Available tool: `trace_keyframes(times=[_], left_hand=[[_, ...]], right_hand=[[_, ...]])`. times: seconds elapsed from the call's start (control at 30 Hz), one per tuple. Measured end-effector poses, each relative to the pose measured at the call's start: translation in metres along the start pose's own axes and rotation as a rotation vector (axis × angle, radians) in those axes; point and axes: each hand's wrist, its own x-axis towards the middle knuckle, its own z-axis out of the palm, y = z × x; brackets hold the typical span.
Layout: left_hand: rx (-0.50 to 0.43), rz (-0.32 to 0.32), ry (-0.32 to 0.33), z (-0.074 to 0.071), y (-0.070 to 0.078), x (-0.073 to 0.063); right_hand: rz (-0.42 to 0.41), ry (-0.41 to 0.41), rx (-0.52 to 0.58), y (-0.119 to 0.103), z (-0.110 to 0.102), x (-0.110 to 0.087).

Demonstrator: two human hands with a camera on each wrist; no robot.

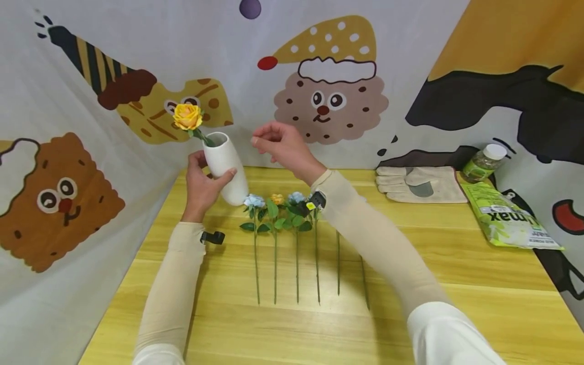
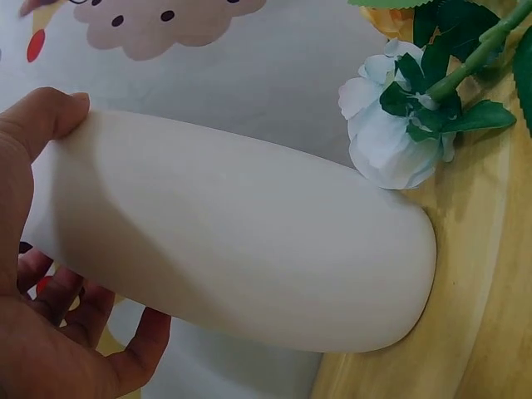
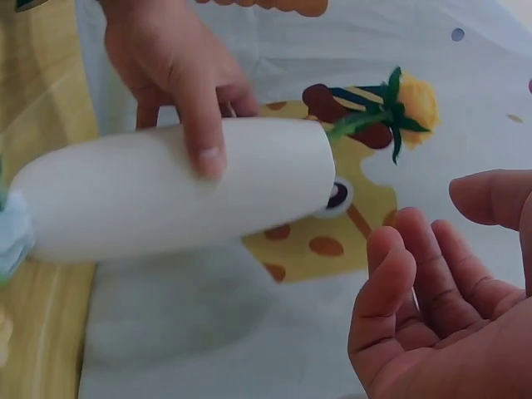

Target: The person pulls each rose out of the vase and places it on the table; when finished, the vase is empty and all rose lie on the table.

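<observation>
My left hand (image 1: 203,183) grips a white vase (image 1: 228,172) around its upper body, thumb on the near side and fingers behind. In the left wrist view the vase (image 2: 241,233) tilts, its rounded base right at the wooden table. One yellow artificial rose (image 1: 187,117) stands in the vase and leans left out of its mouth; its lower stem is hidden inside. My right hand (image 1: 285,147) hovers to the right of the vase mouth, holding nothing. In the right wrist view its fingers (image 3: 382,283) are loosely bent, thumb apart from them.
Several artificial flowers lie in a row on the table (image 1: 228,324), including a blue rose (image 1: 254,201) close by the vase base and a yellow one (image 1: 277,199). A work glove (image 1: 424,185), a lidded jar (image 1: 484,162) and a green packet (image 1: 508,215) lie at the right. A printed cloth hangs behind.
</observation>
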Motion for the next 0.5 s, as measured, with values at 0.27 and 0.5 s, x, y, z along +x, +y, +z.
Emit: trace_keyframes(times=[0.27,0.5], left_hand=[[-0.035,0.019,-0.003,0.002,-0.001,0.000],[-0.023,0.024,-0.002,0.001,-0.001,0.003]], right_hand=[[-0.021,0.020,-0.005,-0.016,0.042,0.030],[-0.061,0.007,-0.175,-0.021,0.071,0.057]])
